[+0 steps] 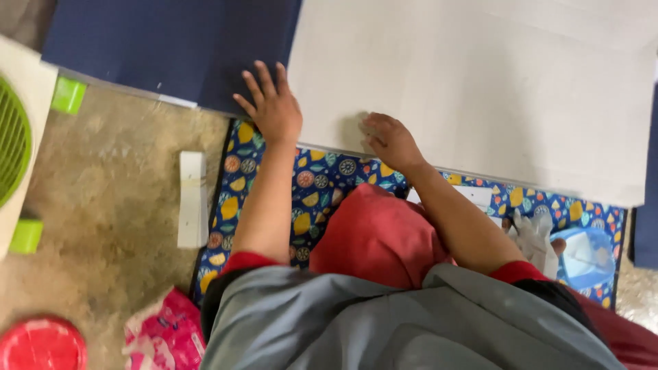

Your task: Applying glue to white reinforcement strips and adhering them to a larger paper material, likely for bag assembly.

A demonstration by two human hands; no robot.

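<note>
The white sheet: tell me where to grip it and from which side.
Grip the white sheet at its near edge, coming from the person's side. That edge overhangs the patterned mat, so fingers can likely slip under. The right hand already rests there; the left hand lies flat at its left corner.

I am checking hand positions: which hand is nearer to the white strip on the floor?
Left. The left hand lies on the dark blue board, just up and right of the white strip. The right hand rests on the white sheet, farther right.
</note>
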